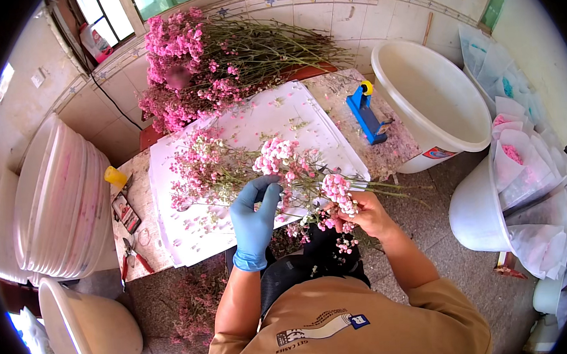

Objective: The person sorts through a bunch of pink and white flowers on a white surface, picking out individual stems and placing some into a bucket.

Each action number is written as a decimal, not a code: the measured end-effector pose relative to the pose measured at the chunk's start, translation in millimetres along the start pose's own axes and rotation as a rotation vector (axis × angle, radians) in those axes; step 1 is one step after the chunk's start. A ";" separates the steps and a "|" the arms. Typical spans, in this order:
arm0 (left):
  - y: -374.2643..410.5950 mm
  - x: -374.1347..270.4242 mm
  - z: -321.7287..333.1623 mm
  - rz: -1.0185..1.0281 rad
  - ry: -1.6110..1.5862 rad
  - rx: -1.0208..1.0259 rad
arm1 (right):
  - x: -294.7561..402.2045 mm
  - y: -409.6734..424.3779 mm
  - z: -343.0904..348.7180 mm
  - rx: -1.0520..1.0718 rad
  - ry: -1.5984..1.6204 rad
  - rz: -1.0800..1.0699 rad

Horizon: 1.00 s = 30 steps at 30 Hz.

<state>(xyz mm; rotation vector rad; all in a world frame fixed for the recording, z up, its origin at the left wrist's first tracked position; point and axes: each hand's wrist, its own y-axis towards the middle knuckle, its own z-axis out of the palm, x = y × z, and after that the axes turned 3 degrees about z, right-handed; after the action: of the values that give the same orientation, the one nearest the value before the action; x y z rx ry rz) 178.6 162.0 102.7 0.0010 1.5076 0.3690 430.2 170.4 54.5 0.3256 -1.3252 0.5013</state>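
My left hand point(254, 218), in a blue glove, is over the near edge of the white paper sheets point(319, 125). Its thumb and forefinger come close together beside a pink flower cluster point(275, 156); whether they pinch a stem cannot be seen. To the right, my bare right hand point(370, 215) grips a sprig of small pink and white flowers point(336, 188), its fingers partly hidden by blossoms. Beneath and beyond my hands, more cut pink flower sprays point(198, 158) lie across the paper, with green stems point(392, 186) reaching past its right edge.
A large bunch of pink flowers point(175, 41) lies at the back. A blue tape dispenser point(365, 114) sits right of the paper. Red-handled pruning shears point(134, 259), a phone point(126, 213) and yellow tape point(115, 176) are left. White tubs point(430, 92) and wrapped bouquets point(524, 160) flank the table.
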 end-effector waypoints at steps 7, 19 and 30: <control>-0.4 -16.7 2.4 0.232 0.359 -0.063 | -4.2 -4.1 7.1 -0.023 -0.155 -0.036; 7.6 -1.3 -11.2 0.079 0.440 -0.121 | -11.7 -9.6 8.2 -0.027 -0.167 -0.051; -2.0 -2.6 -18.3 0.203 0.601 0.113 | -20.3 2.6 9.0 -0.145 -0.318 -0.137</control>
<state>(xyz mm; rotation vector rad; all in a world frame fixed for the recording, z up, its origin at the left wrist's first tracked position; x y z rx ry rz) 161.2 155.3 103.5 0.1440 2.1304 0.4715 418.0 164.8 36.6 0.3834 -1.6252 0.2421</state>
